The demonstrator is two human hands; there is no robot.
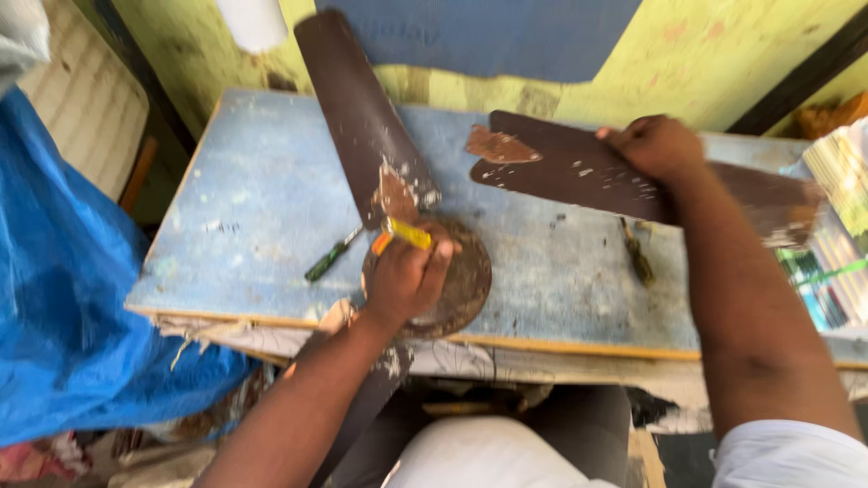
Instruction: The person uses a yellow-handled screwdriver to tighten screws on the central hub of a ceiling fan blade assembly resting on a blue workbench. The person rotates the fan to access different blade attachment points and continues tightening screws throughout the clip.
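Your left hand (404, 278) is closed around a yellow-handled tool (402, 235), apparently a screwdriver though blur hides its tip, set over the round fan motor (466, 280) at the near edge of the blue table (262, 208). Your right hand (655, 146) presses flat-fisted on the loose brown blade (579, 172) lying to the far right. You seem to be working the fastening where the upright blade (357, 108) meets the hub. A green-handled screwdriver (330, 256) lies just left of the motor. Next, keep the tool square on the fastener and steady the hub.
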